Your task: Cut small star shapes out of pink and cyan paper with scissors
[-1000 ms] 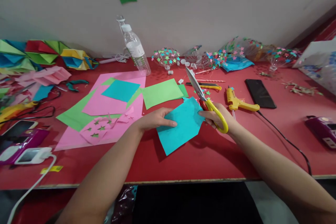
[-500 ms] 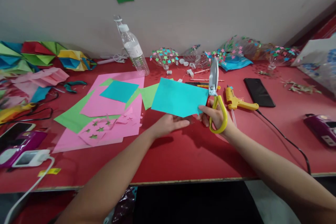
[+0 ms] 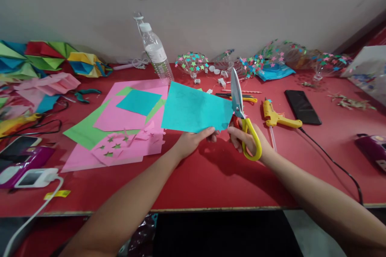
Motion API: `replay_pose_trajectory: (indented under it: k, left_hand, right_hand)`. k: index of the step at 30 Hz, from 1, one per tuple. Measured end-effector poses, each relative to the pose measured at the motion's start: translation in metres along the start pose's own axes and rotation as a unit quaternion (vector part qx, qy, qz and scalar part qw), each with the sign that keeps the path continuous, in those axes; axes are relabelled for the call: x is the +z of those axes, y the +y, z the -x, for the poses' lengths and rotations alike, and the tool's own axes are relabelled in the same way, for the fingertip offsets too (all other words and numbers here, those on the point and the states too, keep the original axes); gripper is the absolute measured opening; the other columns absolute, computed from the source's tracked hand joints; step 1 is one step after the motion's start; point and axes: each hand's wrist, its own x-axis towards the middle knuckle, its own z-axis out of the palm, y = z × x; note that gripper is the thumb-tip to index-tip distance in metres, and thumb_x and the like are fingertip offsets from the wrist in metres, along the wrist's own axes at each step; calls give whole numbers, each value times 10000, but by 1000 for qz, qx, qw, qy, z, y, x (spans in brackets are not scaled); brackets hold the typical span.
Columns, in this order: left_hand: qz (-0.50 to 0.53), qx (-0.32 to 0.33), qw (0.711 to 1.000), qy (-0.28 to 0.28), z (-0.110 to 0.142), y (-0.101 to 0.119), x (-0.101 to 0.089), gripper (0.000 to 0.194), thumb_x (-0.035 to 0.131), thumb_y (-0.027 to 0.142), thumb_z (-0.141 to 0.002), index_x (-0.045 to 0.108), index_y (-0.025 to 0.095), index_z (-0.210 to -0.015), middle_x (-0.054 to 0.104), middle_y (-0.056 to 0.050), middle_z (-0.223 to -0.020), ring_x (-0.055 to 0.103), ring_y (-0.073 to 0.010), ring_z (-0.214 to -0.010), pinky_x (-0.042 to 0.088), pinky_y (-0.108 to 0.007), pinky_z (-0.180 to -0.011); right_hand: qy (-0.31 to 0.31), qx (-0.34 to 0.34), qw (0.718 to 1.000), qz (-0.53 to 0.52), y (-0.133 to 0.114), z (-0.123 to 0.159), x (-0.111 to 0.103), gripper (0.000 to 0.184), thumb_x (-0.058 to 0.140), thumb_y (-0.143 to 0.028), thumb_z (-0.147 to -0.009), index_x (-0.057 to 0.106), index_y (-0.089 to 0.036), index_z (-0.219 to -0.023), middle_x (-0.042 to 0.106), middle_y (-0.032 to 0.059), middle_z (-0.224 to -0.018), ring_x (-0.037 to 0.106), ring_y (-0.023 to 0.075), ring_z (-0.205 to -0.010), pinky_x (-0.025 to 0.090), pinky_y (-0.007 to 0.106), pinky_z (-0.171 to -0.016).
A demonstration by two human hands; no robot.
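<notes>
"What's diff. now?"
"The person's L hand (image 3: 193,142) has the blue sheet (image 3: 196,108) pinched at its lower edge, thumb in front; half a sec ago it was just below, apparently w/o a grip."
"R hand (image 3: 252,138)?"
"Gripping the scissors (image 3: 238,104) by the handle, blades up at the sheet's R edge. Can't tell if its fingertips touch the sheet too."
"Sheet's where?"
"Held up over the red table (image 3: 193,184), just beyond the L hand."
"Meaning?"
"Prob. L carries it, so R's freer for the scissors."
</notes>
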Motion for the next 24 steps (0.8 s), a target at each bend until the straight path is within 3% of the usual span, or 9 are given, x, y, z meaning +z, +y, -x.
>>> replay_pose_trajectory:
  k: [2, 5, 12, 15, 24]
  left_hand:
    - [22, 0, 998, 57, -3, -3, -6, 326, 602, 454, -803, 682, 199, -616, 705, -47, -704, 630, -181, -746, 503, -331, -808]
    - [83, 46, 987, 128, -10, -6, -17, 284, 622, 421, -786, 691, 179, -655, 666, -32, -638, 604, -155, -667, 496, -301, -732]
    - [170, 118, 944, 258, -23, 1, -29, 176, 649, 339, -725, 638, 173, -668, 601, 1, -602, 531, -101, -524, 430, -259, -560]
    - [169, 120, 943, 260, -23, 1, -27, 173, 646, 334, -724, 629, 173, -665, 595, 4, -601, 524, -95, -514, 423, -254, -549]
    - [134, 100, 967, 192, -17, -1, -23, 196, 637, 337, -738, 656, 159, -656, 650, -25, -607, 573, -127, -542, 468, -284, -585]
  right_hand:
    - [-1, -9, 1000, -4, -3, 2, -6, 443, 579, -586, -806, 503, -194, -615, 486, -36, -445, 459, 100, -359, 367, 236, -393]
    - [-54, -52, 996, 55, -6, 4, -15, 498, 525, -672, -807, 516, -187, -693, 469, -40, -502, 436, 98, -423, 345, 240, -435]
    - [-71, -52, 959, 270, -11, 6, -17, 569, 582, -723, -754, 409, -202, -604, 358, -44, -557, 299, 100, -526, 249, 254, -490]
    - [-89, -44, 952, 289, -8, 6, -14, 575, 565, -726, -771, 392, -204, -601, 343, -47, -558, 280, 99, -525, 232, 256, -487]
    - [-122, -41, 964, 233, -1, 5, -14, 555, 586, -695, -784, 405, -200, -610, 321, -65, -558, 288, 84, -512, 226, 238, -466]
